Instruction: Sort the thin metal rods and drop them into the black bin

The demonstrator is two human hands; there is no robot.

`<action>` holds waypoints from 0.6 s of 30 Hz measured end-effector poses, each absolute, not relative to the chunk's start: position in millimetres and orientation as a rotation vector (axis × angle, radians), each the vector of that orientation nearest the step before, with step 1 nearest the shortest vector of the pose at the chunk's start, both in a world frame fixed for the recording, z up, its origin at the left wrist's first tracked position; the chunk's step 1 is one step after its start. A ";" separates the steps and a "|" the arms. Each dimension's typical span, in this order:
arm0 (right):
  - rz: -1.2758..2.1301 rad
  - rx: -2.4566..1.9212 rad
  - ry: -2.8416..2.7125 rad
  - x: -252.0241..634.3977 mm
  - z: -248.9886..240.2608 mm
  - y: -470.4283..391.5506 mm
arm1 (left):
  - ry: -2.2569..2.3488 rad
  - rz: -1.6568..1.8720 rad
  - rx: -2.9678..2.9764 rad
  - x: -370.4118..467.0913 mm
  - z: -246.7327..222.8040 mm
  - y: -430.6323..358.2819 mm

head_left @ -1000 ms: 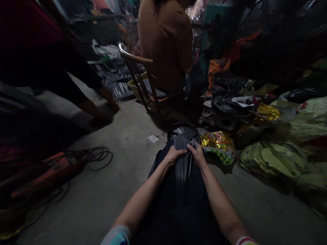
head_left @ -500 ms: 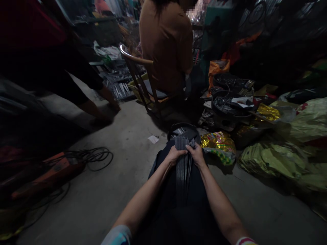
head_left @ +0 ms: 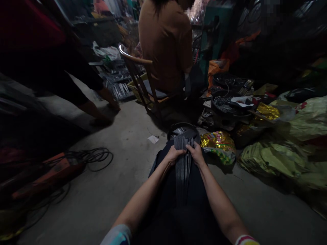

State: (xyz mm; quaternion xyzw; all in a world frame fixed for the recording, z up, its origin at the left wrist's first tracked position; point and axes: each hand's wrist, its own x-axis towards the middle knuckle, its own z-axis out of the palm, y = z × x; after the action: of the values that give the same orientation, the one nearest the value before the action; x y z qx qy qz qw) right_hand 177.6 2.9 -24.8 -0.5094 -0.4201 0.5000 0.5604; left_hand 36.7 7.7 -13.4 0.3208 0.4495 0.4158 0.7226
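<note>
A bundle of long thin grey rods (head_left: 182, 170) lies lengthwise over my dark-clothed lap, its far ends fanned flat and level. My left hand (head_left: 175, 153) is closed around the bundle's left side, thumb across the top. On the right side, my right hand (head_left: 196, 153) grips several of the same rods, with the thumb pressed on them; these slant a little apart from the rest lower down. Just beyond my hands stands a dark round basin (head_left: 169, 130) with more grey pieces in it.
A person in a brown shirt (head_left: 166, 44) sits ahead on a wooden chair (head_left: 136, 60). Another person's legs (head_left: 87, 103) stand at the left. Orange equipment (head_left: 55, 166) and black cables (head_left: 98, 158) lie left; a gold bag (head_left: 218, 141) and greenish sacks (head_left: 276, 163) lie right.
The rods under my right hand have shifted slightly left, closer to the main bundle. Both hands stay in nearly the same place.
</note>
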 end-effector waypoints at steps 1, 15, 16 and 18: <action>1.173 -1.207 -0.986 177.8 -25.8 3.2 | 0.994 0.923 0.712 37.0 -13.6 7.9; 1.198 -1.211 -0.974 181.3 -26.9 2.6 | 0.968 0.924 0.711 38.2 -16.3 9.7; 1.189 -1.220 -0.985 181.5 -27.5 2.9 | 0.965 0.925 0.708 38.4 -16.4 9.7; 1.176 -1.222 -0.996 182.2 -29.2 3.1 | 0.962 0.929 0.703 38.7 -15.8 9.2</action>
State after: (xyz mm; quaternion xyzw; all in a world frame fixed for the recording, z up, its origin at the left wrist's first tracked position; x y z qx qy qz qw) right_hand 182.2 3.1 -29.2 -0.5172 -0.4217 0.4975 0.5542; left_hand 38.7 9.2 -15.8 0.3189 0.4364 0.4216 0.7281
